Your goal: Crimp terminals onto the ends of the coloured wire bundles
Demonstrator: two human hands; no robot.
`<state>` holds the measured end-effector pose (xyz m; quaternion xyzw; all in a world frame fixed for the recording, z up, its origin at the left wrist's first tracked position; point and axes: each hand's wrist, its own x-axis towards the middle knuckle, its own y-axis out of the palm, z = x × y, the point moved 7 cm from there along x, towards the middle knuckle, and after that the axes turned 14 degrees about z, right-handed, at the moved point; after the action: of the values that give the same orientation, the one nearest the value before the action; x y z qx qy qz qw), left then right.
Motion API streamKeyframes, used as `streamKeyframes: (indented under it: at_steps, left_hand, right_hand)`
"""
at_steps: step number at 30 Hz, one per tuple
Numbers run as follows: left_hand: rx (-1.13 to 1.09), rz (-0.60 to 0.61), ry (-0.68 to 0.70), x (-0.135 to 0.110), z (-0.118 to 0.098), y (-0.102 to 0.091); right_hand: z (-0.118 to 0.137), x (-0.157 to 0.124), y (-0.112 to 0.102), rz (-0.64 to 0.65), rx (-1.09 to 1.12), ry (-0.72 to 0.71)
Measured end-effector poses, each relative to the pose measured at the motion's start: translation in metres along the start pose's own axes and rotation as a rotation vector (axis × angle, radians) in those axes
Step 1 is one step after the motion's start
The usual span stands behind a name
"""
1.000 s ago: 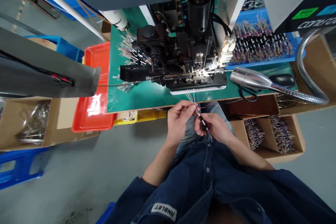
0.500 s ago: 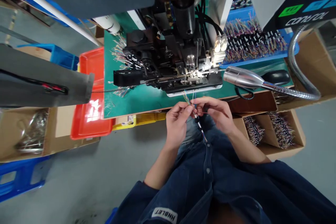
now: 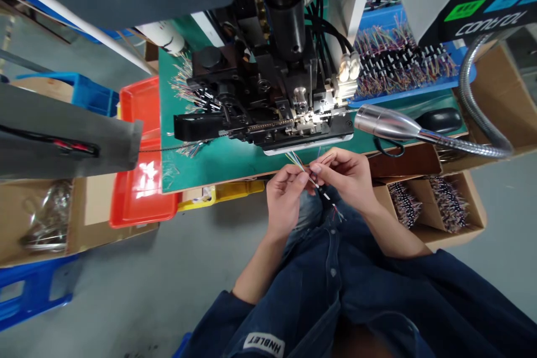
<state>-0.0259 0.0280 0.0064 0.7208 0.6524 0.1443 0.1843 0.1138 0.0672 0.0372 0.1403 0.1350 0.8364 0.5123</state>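
Observation:
Between my hands, in front of the green worktop's edge, is a short multi-wire cable [image 3: 324,193] with a black sheath and white bands. Thin coloured wires fan out at both its ends. My left hand [image 3: 285,196] pinches several of these wires near the upper end, and their tips point up toward the crimping machine [image 3: 302,123]. My right hand [image 3: 346,176] is closed on other wires of the same cable, thumb against forefinger, with reddish tips showing above the fingers. The cable's lower end hangs tilted to the right, over my lap.
A blue tray [image 3: 419,92] of similar cables stands behind a metal gooseneck lamp [image 3: 386,123]. Red trays [image 3: 142,201] lie left of the green worktop [image 3: 210,170]. A cardboard box [image 3: 476,224] with bundled cables is at lower right. More cables lie left of the machine.
The wires have been parted: my right hand now holds some separately to the right. The cable's lower end has swung right. The view has shifted slightly.

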Motion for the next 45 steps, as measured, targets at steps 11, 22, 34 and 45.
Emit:
streamKeyframes:
  at_steps: [11, 22, 34, 45]
  left_hand:
    - [-0.052, -0.102, 0.065, 0.000, 0.003, -0.013]
    - [0.021, -0.143, 0.140, 0.006, -0.015, -0.017]
    - [0.346, 0.088, 0.002, -0.002, -0.024, 0.002]
    - [0.121, 0.081, 0.071, 0.007, -0.009, -0.007]
  right_hand:
    - [0.004, 0.002, -0.003, -0.005, 0.014, 0.049]
    - [-0.028, -0.031, -0.018, 0.045, 0.064, 0.151]
    - [0.030, 0.005, -0.004, 0.142, -0.334, -0.076]
    - [0.018, 0.003, -0.006, 0.100, -0.258, -0.090]
